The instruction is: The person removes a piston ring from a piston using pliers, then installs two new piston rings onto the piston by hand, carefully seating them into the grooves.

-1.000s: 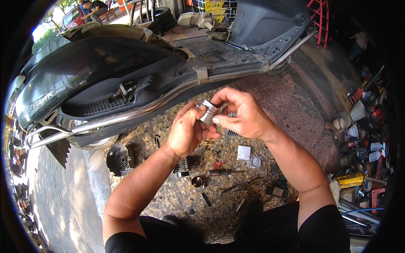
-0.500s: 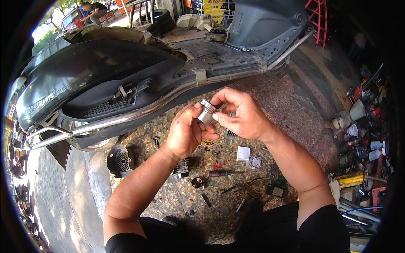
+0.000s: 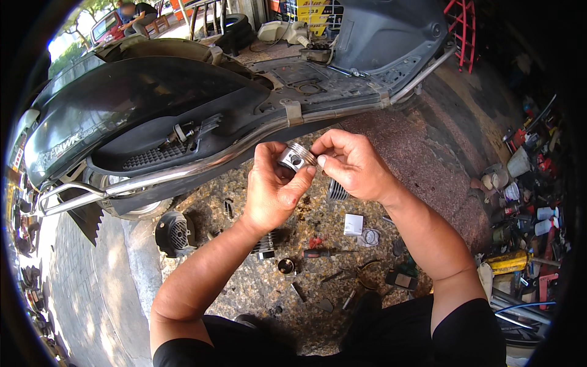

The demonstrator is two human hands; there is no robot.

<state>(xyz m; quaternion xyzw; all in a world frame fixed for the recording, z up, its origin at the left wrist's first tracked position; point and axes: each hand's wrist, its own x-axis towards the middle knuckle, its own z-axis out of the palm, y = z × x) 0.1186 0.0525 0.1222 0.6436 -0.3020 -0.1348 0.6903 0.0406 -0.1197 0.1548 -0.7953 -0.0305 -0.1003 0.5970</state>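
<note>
below piston (image 3: 293,158), clear bag (image 3: 364,243) with rings (image 3: 370,233)

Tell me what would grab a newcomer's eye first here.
First, the shiny metal piston near the centre, held in the left grip, with the right grip at its grooved end. Next, the dark scooter stretching across the upper part of the view. Then the items on the speckled floor lower down, among them a screwdriver and a small white box.
</note>
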